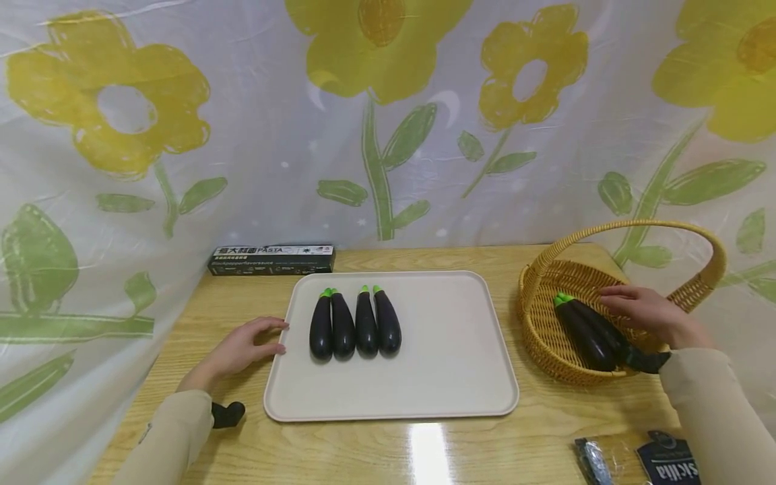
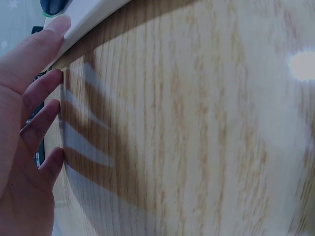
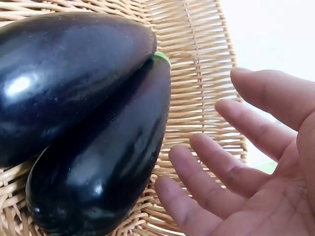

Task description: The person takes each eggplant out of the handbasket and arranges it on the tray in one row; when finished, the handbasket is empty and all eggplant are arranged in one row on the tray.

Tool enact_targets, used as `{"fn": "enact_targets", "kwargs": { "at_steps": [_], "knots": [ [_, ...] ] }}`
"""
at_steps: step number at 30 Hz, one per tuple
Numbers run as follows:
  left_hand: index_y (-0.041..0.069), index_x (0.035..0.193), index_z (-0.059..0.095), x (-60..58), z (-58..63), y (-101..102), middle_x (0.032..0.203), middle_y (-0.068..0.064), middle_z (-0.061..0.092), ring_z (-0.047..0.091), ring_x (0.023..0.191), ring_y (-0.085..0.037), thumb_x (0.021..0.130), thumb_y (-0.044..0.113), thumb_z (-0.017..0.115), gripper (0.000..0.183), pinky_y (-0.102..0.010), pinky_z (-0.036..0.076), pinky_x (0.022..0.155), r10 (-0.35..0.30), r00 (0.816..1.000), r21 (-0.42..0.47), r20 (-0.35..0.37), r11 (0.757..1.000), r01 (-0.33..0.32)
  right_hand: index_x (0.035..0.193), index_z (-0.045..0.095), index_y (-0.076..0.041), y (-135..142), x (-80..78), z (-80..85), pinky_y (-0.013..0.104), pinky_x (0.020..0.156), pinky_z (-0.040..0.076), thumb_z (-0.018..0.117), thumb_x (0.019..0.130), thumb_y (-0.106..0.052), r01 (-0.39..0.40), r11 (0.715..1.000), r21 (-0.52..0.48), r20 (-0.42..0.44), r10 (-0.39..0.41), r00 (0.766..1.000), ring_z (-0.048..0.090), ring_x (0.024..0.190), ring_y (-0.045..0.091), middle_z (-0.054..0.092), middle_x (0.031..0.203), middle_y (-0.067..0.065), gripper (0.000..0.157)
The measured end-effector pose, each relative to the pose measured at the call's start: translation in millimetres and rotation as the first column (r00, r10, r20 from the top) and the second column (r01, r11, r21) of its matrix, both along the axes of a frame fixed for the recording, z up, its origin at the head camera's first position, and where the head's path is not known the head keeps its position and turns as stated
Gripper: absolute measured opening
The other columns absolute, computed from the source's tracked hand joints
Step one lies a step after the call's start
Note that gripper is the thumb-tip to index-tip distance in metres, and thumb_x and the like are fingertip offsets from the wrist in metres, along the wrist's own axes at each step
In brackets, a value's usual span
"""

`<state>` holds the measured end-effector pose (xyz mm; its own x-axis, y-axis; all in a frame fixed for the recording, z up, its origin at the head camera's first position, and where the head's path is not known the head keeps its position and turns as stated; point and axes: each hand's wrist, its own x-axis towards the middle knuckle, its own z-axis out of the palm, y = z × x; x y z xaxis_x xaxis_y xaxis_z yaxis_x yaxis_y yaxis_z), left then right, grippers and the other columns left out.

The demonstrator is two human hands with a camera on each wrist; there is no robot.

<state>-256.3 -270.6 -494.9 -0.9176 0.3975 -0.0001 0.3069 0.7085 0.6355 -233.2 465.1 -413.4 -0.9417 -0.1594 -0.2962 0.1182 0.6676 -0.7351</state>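
Right hand [image 1: 642,311]: fingers spread, holding nothing, just above two eggplants [image 1: 591,331] in basket [image 1: 539,330]. Left hand [image 1: 242,348]: flat, empty, fingertips against tray [image 1: 448,377] edge.

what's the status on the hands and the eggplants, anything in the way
Left hand open, flat on table at tray edge. Right hand open over basket, fingers clear of two eggplants. Four eggplants on tray. Nothing blocking.

A long black box [image 1: 272,259] at the back of the counter [image 1: 388,444] carries the word "PASTA" in white on its label, beside smaller print too fine to read; a dark packet [image 1: 669,461] at the front edge shows partial lettering, unclear.
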Motion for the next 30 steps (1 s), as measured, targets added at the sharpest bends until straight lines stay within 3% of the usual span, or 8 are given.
{"fn": "enact_targets", "kwargs": {
  "at_steps": [8, 11, 15, 16, 19, 23, 30],
  "knots": [
    [0.008, 0.128, 0.062, 0.6, 1.7, 0.6, 0.139, -0.019, 0.053, 0.041, 0.133, -0.044, 0.089, 0.032, 0.072, 0.047, -0.063, 0.029, 0.109, -0.012, 1.000, 0.006, -0.011, 1.000, 0.013, 0.149, 0.022, 0.011, 1.7, -4.7, -4.1, 0.061, 0.102, 0.041, 0.040, 0.106, -0.034, -0.003, 0.999, -0.037, 0.077, 0.005, 0.997, 0.038, 0.133, 0.046, 0.032, 0.147, 0.037, 0.065],
    [0.008, 0.128, 0.062, -0.4, 0.7, 0.3, 0.139, -0.019, 0.053, 0.041, 0.133, -0.044, 0.089, 0.033, 0.072, 0.047, -0.063, 0.029, 0.109, -0.017, 1.000, 0.007, -0.010, 1.000, 0.017, 0.149, 0.022, 0.010, 2.2, -4.4, -6.0, 0.061, 0.103, 0.040, 0.043, 0.106, -0.033, 0.003, 0.998, -0.063, 0.092, 0.003, 0.996, 0.051, 0.123, 0.021, 0.032, 0.148, 0.035, 0.065],
    [0.008, 0.129, 0.061, -0.9, -0.6, 0.4, 0.139, -0.018, 0.053, 0.041, 0.133, -0.043, 0.089, 0.033, 0.072, 0.048, -0.062, 0.029, 0.109, -0.016, 1.000, 0.007, -0.010, 1.000, 0.016, 0.150, 0.021, 0.010, 2.8, -3.0, -9.1, 0.054, 0.102, 0.044, 0.048, 0.104, -0.029, 0.024, 0.991, -0.133, 0.120, -0.008, 0.993, 0.052, 0.107, -0.001, 0.031, 0.149, 0.031, 0.065],
    [0.008, 0.129, 0.061, -0.9, -0.9, 0.4, 0.139, -0.018, 0.053, 0.041, 0.133, -0.043, 0.089, 0.033, 0.072, 0.048, -0.062, 0.029, 0.109, -0.017, 1.000, 0.006, -0.011, 1.000, 0.017, 0.150, 0.021, 0.010, 2.5, -2.7, -9.7, 0.054, 0.102, 0.044, 0.049, 0.104, -0.028, 0.026, 0.990, -0.141, 0.125, -0.008, 0.992, 0.052, 0.108, 0.000, 0.031, 0.150, 0.030, 0.066],
    [0.008, 0.129, 0.061, -1.4, -1.6, -0.2, 0.138, -0.018, 0.053, 0.042, 0.132, -0.043, 0.089, 0.033, 0.072, 0.048, -0.062, 0.030, 0.109, -0.023, 1.000, 0.006, -0.017, 1.000, 0.023, 0.150, 0.020, 0.010, 2.5, -3.1, -11.3, 0.060, 0.101, 0.041, 0.050, 0.104, -0.028, 0.012, 0.990, -0.141, 0.137, 0.008, 0.991, 0.050, 0.123, 0.023, 0.030, 0.150, 0.033, 0.067],
    [0.008, 0.128, 0.062, -1.6, -2.0, -1.1, 0.138, -0.019, 0.054, 0.042, 0.132, -0.043, 0.090, 0.032, 0.072, 0.047, -0.062, 0.030, 0.109, -0.031, 0.999, 0.007, -0.024, 0.999, 0.032, 0.150, 0.018, 0.010, 2.4, -3.9, -12.1, 0.066, 0.099, 0.040, 0.048, 0.104, -0.028, -0.009, 0.993, -0.117, 0.147, 0.026, 0.989, 0.033, 0.134, 0.045, 0.024, 0.150, 0.037, 0.067],
    [0.008, 0.129, 0.062, -0.4, -0.2, -1.5, 0.138, -0.020, 0.053, 0.042, 0.132, -0.044, 0.089, 0.032, 0.072, 0.047, -0.063, 0.029, 0.109, -0.021, 1.000, 0.004, -0.017, 1.000, 0.021, 0.151, 0.019, 0.008, 2.3, -5.6, -13.4, 0.053, 0.095, 0.050, 0.048, 0.104, -0.026, -0.010, 0.992, -0.129, 0.165, 0.032, 0.986, 0.040, 0.131, 0.045, 0.021, 0.152, 0.037, 0.065]
  ]
}}
